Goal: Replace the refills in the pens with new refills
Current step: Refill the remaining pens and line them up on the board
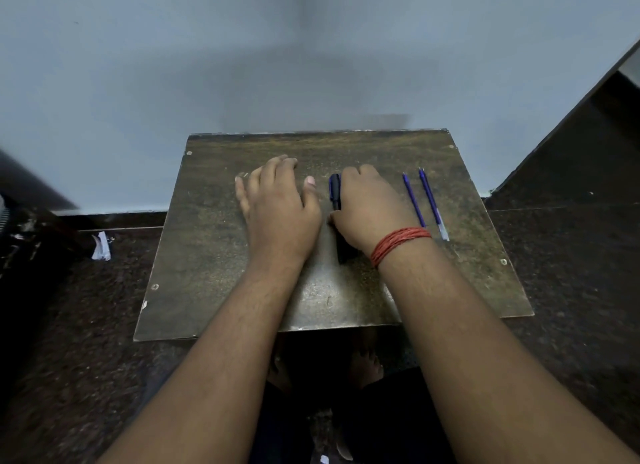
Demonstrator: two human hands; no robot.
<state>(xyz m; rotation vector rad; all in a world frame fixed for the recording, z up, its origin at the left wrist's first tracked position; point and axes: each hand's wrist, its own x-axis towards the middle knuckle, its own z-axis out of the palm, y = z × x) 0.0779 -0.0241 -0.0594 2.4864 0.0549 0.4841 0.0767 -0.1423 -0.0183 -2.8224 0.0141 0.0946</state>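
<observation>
Head view is showing the right hand (367,207) curling around a dark pen (335,191) on the table (214,256), left hand (277,200) lying flat and relaxed beside it. Two refills (425,202) are lying just right; a careless sweep could be rolling them off.

dark blue pen (335,191) lying lengthwise, two blue refills (413,199) side by side

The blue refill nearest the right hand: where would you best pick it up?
Pinch the refill near its middle, coming from above. It lies flat on the board, thin and straight, its near end close by the wrist; its neighbour lies apart, leaving fingers room.
</observation>
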